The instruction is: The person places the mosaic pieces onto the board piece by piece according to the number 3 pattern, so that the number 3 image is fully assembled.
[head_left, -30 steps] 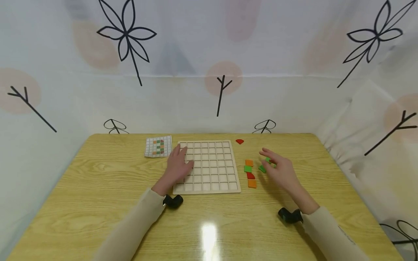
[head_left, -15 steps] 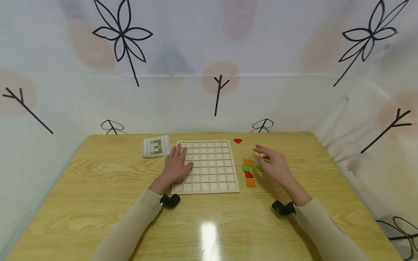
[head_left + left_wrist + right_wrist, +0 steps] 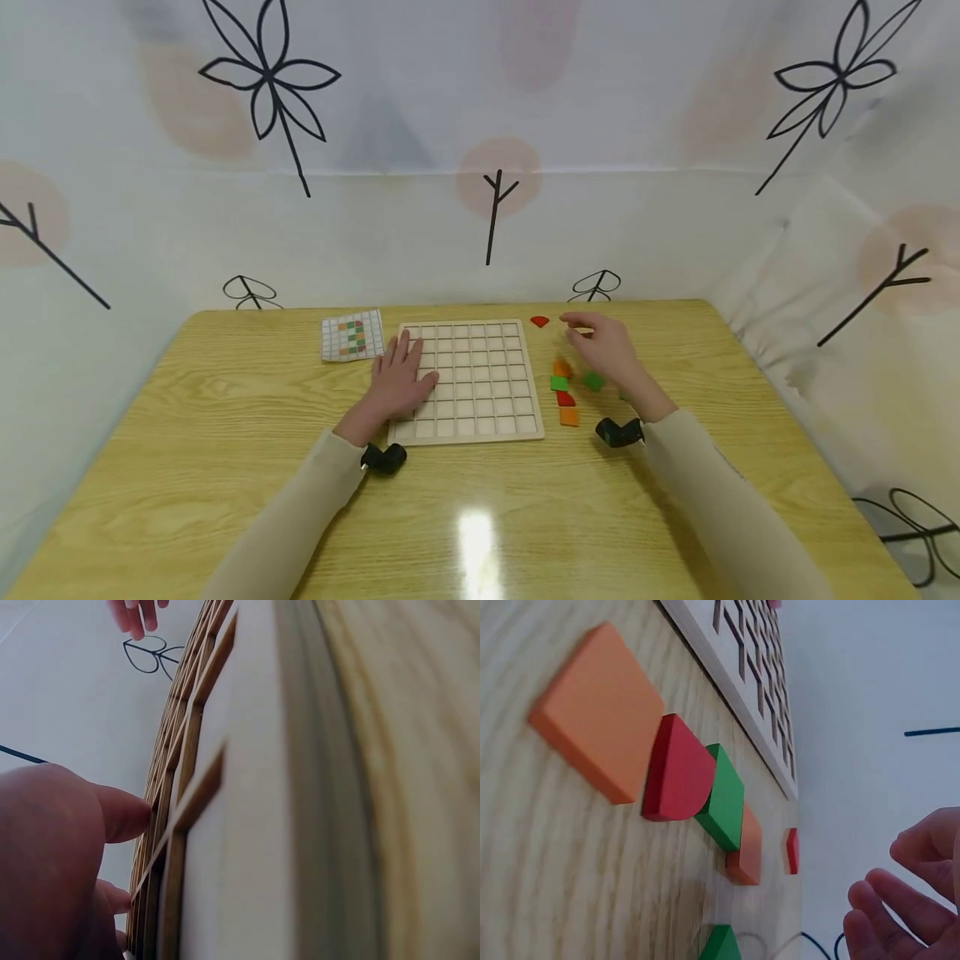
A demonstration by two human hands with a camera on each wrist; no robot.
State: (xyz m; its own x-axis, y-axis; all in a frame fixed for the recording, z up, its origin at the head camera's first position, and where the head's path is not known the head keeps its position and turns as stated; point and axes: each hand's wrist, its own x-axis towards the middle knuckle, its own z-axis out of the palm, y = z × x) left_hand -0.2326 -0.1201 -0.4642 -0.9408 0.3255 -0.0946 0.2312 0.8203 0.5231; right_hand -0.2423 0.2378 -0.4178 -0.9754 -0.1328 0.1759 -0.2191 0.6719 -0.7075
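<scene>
My left hand (image 3: pixel 395 389) rests spread over the left side of a pale wooden grid board (image 3: pixel 482 439). In the left wrist view its thumb (image 3: pixel 124 814) reaches the board's slats. My right hand (image 3: pixel 606 350) hovers beyond the coloured tiles with fingers loosely bent, close to a red fan-shaped tile (image 3: pixel 540 321). No tile shows between its fingers (image 3: pixel 900 900) in the right wrist view. Right of the board runs a column: an orange square tile (image 3: pixel 600 712), a red rounded tile (image 3: pixel 679 772), a green tile (image 3: pixel 724 799) and another orange tile (image 3: pixel 748 851).
More green tiles (image 3: pixel 593 381) lie right of the column, partly behind my right hand and wrist. A paper card (image 3: pixel 333 337) with a coloured grid pattern lies left of the board. A patterned white cloth (image 3: pixel 420 242) stands behind the wooden table (image 3: pixel 225 433).
My right hand has moved forward and left, from over the green tiles toward the far red tile. My left hand stays on the board. The head view has shifted slightly.
</scene>
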